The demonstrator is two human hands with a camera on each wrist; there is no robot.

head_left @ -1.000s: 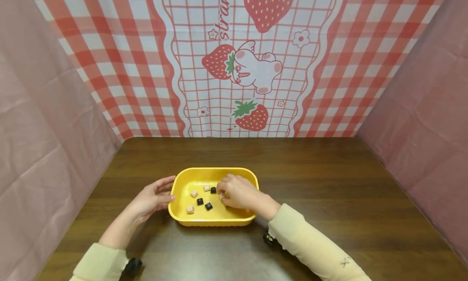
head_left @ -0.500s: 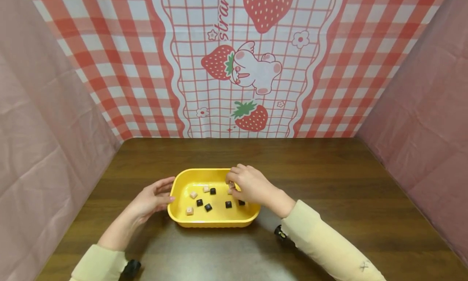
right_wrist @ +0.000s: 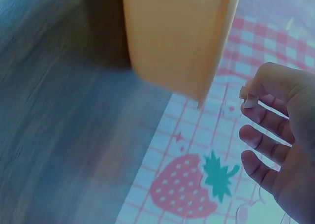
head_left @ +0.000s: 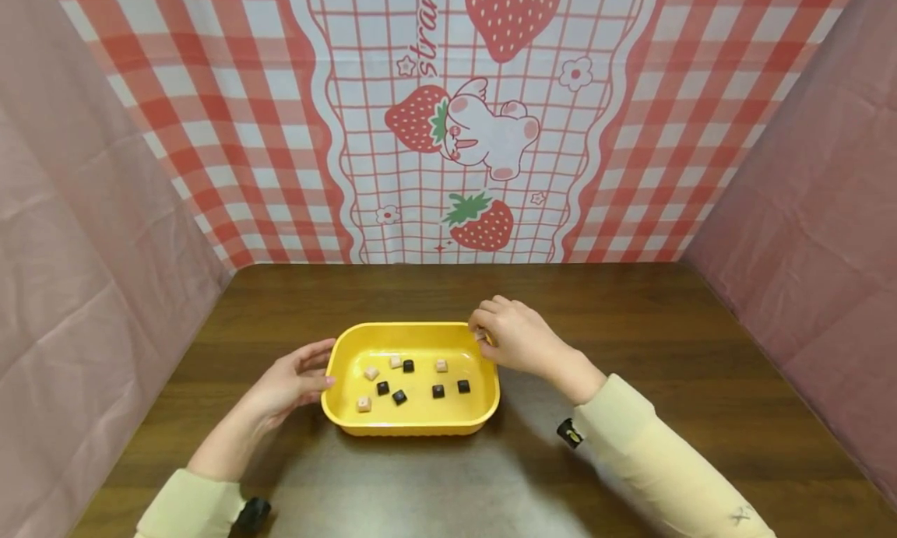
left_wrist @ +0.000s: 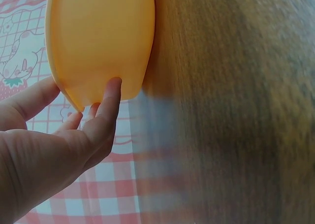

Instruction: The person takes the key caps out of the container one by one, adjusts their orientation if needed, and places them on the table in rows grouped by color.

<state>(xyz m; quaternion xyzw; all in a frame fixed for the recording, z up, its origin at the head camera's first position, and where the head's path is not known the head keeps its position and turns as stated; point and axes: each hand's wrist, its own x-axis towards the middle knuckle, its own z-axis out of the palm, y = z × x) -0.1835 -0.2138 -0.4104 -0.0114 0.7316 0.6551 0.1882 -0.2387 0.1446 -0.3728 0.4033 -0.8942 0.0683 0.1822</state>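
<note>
A yellow plastic tray (head_left: 409, 427) with rounded corners stands on the table; black keycaps (head_left: 437, 391) and beige keycaps (head_left: 441, 365) lie spread over its floor. My left hand (head_left: 283, 382) rests against the tray's left end from outside, fingers and thumb spread along the wall, as the left wrist view also shows. Above the far right corner of the rim, my right hand (head_left: 518, 337) pinches a small beige keycap (right_wrist: 250, 98) between thumb and index finger. The other fingers are loosely bent beneath it in the right wrist view.
The brown wooden table (head_left: 617, 312) extends around the tray. A red-checked strawberry cloth (head_left: 483, 133) hangs at the back, and pink cloth walls (head_left: 806, 180) flank both sides. Black wrist devices (head_left: 570, 434) sit under the sleeves.
The right hand has moved right and away from me, from inside the tray to its far right rim, lifting a beige keycap. The left hand has barely moved.
</note>
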